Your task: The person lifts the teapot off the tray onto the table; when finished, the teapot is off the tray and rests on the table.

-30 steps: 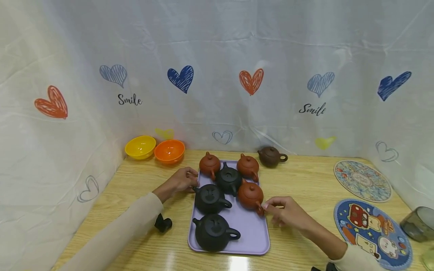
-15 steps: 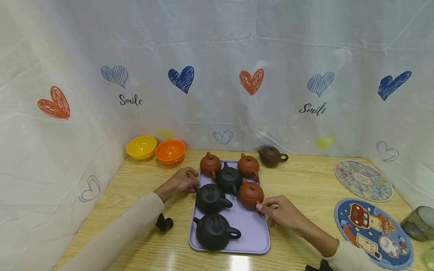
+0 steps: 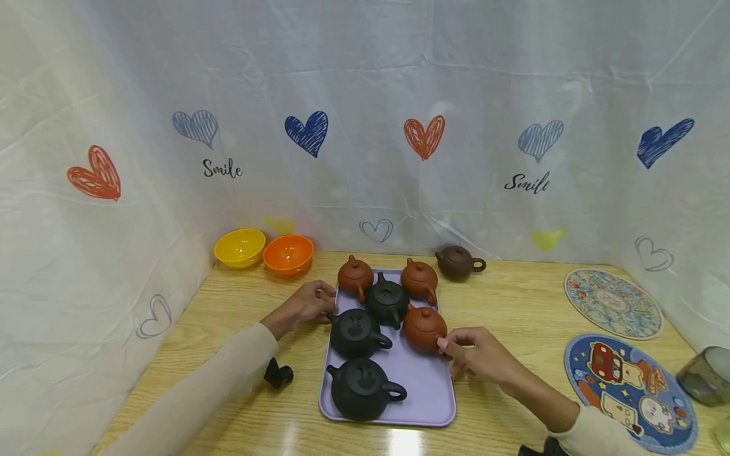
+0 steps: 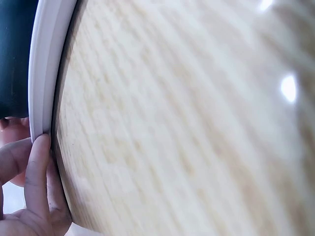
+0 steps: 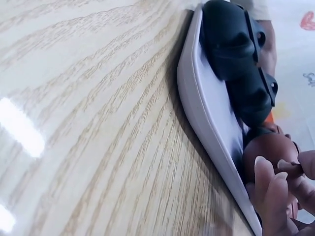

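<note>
A lilac tray [image 3: 424, 392] on the wooden table bears three black teapots, one in front [image 3: 359, 389], one in the middle [image 3: 352, 334] and one further back [image 3: 386, 303]. With them stand three reddish-brown teapots: back left [image 3: 355, 275], back right [image 3: 418, 278] and middle right [image 3: 424, 329]. My left hand [image 3: 305, 303] grips the tray's left rim; in the left wrist view its fingertips [image 4: 42, 147] lie against that rim. With thumb and fingers my right hand [image 3: 481, 360] pinches the handle of the middle right teapot, largely covering it. The teapot's round body [image 5: 268, 152] stays low over the tray.
Behind the tray stand a dark brown teapot [image 3: 458, 263], a yellow bowl [image 3: 240, 248] and an orange bowl [image 3: 288, 254]. At right lie a patterned round mat [image 3: 613, 304] and a blue cartoon mat [image 3: 630, 392], with a grey cup [image 3: 706, 376] beside. A white curtain [image 3: 365, 126] hangs behind.
My right hand has moved slightly inward, its thumb now covering the teapot's handle, which showed more a second ago. My left hand stays at the tray's rim.
</note>
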`<move>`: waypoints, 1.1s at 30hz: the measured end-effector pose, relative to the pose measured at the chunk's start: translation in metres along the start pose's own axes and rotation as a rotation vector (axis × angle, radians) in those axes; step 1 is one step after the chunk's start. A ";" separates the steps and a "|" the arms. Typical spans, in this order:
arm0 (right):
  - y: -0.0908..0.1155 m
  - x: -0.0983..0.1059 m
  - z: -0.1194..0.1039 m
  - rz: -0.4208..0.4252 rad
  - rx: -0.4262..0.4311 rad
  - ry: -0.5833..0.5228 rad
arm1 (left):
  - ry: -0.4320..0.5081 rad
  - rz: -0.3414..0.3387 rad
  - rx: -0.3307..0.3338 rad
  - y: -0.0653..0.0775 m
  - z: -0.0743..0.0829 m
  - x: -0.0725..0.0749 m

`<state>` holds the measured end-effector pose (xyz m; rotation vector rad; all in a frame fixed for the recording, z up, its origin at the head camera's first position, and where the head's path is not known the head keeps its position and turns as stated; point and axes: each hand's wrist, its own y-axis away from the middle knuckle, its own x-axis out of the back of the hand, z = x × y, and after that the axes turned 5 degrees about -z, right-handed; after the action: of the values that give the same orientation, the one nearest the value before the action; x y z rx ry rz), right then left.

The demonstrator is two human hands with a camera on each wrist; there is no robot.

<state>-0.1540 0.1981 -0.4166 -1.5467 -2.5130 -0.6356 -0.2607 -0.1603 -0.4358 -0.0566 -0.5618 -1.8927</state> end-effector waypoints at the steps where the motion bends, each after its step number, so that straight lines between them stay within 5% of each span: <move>1: 0.000 0.001 0.001 -0.004 -0.002 -0.012 | -0.001 0.000 0.001 0.000 0.000 0.000; 19: 0.013 0.021 0.000 -0.082 0.004 -0.074 | 0.001 -0.003 0.006 0.000 0.001 0.001; 33: 0.017 0.041 -0.007 -0.059 0.025 -0.055 | -0.001 -0.005 0.013 0.000 0.002 0.000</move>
<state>-0.1595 0.2357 -0.3921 -1.5074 -2.6054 -0.5742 -0.2616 -0.1591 -0.4339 -0.0475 -0.5758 -1.8938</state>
